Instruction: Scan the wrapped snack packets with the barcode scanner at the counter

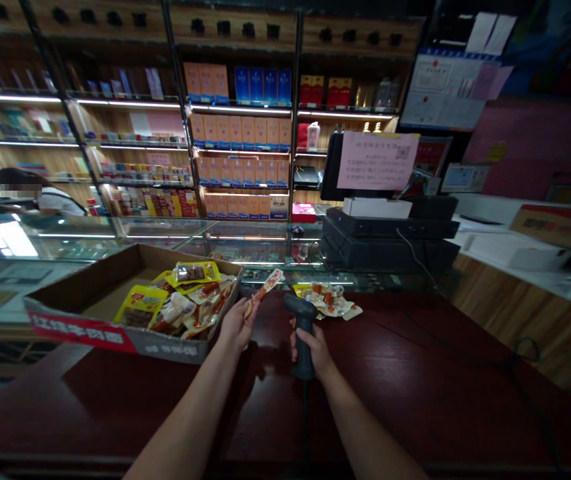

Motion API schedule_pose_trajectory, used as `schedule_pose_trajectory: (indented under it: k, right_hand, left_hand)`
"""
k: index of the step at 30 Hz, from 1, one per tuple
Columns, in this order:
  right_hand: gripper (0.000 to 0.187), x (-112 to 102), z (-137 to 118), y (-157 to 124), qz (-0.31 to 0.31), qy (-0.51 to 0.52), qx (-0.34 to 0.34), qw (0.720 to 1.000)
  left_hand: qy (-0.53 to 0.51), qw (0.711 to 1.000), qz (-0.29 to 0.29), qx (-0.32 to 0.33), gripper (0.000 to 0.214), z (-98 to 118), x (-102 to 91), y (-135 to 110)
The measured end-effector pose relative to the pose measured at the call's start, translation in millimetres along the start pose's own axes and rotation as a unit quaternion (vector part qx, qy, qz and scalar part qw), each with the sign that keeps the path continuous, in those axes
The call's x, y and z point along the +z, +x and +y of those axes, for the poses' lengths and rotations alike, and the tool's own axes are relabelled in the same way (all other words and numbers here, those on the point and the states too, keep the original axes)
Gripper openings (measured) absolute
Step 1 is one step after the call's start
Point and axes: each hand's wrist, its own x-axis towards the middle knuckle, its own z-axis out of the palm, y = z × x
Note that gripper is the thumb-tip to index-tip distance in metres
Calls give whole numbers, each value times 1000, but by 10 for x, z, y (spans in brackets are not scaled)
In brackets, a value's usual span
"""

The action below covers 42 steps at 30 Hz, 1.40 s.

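My left hand (236, 325) holds up a slim snack packet (265, 289), clear with red and white print, just left of the scanner's head. My right hand (314, 349) is wrapped round the handle of a black barcode scanner (301, 327), which stands upright above the dark red counter (415, 387). A cardboard box (85, 293) to the left holds several yellow and clear snack packets (185, 300). A small pile of similar packets (329, 299) lies on the counter just beyond the scanner.
A black till with a screen and a pink paper notice (376, 160) stands at the back right. Glass display cases (165, 233) and lit shelves of boxed goods run behind. A person (30, 193) sits at the far left. The scanner's cable (465, 333) trails right.
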Motion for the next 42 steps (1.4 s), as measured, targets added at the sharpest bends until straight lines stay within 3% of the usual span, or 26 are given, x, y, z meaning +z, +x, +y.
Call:
schedule_pose_trajectory:
  k: [3, 5, 9, 14, 17, 19, 21, 23, 25, 26, 28, 30, 32, 37, 42]
  right_hand:
    - [41, 7, 3, 0, 2, 1, 5, 1000]
    - [41, 19, 5, 0, 2, -2, 10, 1000]
    - [42, 55, -8, -11, -3, -4, 17, 1000]
    - [41, 82, -27, -29, -13, -8, 23, 1000]
    - [41, 72, -9, -35, -22, -16, 28, 999]
    - [41, 59, 6, -36, -29, -26, 34, 999]
    - [40, 49, 14, -39, -35, -35, 34, 998]
    - [39, 44, 11, -42, -37, -40, 32, 998]
    - [38, 46, 1, -45, -39, -40, 29, 998]
    - [38, 49, -4, -46, -38, -40, 28, 998]
    - [38, 54, -8, -48, -34, -41, 28, 998]
    - [38, 56, -7, -49, -31, -42, 33, 998]
    - [39, 54, -5, -49, -34, -41, 34, 998]
    - [39, 35, -16, -33, -15, -46, 34, 998]
    - [40, 27, -48, -16, 24, -70, 27, 997]
  left_hand:
    - [-83, 988, -10, -126, 37, -139, -180, 116]
    - [-125, 977, -28, -168, 40, -176, -267, 170]
    - [-147, 978, -56, -135, 39, -179, -345, 191]
    - [-92, 985, -88, -118, 33, -231, -376, 220]
    - [30, 996, -30, -79, 24, -334, -389, 260]
    - [162, 986, -14, -38, 18, -398, -406, 273]
    - [310, 950, -29, 33, 24, -423, -439, 280]
    - [427, 894, -39, 132, 30, -398, -488, 297]
    - [482, 849, -39, 214, 31, -341, -537, 329]
    - [480, 845, -34, 232, 31, -313, -554, 347]
    - [418, 884, -17, 212, 27, -277, -562, 375]
    - [297, 944, -4, 143, 18, -271, -534, 380]
    - [171, 980, 7, 100, 13, -281, -485, 362]
    - [7, 994, 36, 107, 20, -294, -398, 305]
    - [-24, 990, 64, 122, 21, -316, -401, 314]
